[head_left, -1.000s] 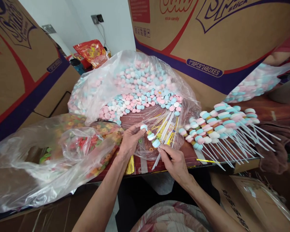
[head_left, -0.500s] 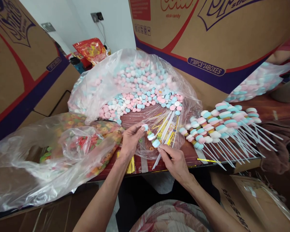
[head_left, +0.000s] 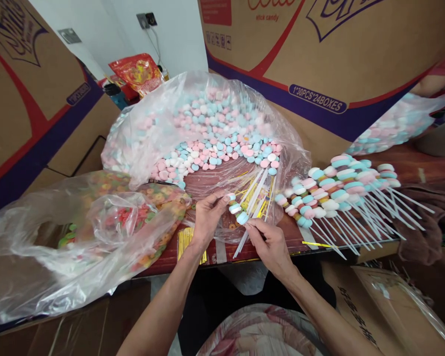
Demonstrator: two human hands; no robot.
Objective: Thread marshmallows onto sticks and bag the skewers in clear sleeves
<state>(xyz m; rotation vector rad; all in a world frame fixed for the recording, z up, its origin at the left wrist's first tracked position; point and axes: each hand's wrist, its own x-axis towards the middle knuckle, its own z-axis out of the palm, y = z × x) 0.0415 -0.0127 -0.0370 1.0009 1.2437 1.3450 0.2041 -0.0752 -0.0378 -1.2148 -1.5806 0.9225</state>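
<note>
Between my two hands is a candy skewer (head_left: pixel 236 209) of pastel marshmallows and gummy rings. My left hand (head_left: pixel 210 217) pinches the marshmallow at its upper left end. At the lower right end, the fingers of my right hand (head_left: pixel 269 243) are closed on the skewer, just below a blue marshmallow. The stick inside is mostly hidden. Beneath the skewer lie loose white sticks (head_left: pixel 257 190) and gold twist ties (head_left: pixel 247 192). Behind my hands a clear bag spills pink, blue and white marshmallows (head_left: pixel 211 148) onto the table.
Finished candy skewers (head_left: pixel 333 190) are piled at right, their sticks jutting over the table edge. A clear bag of gummy rings (head_left: pixel 159 198) lies at left, near a bundle of gold ties (head_left: pixel 185 242). Large cartons (head_left: pixel 267 69) stand behind. Another person's arm (head_left: pixel 435 84) shows far right.
My left hand has moved slightly right with its marshmallow, closer to the other candies, so the skewer looks more compact. My right hand has barely moved. The view has shifted a little.
</note>
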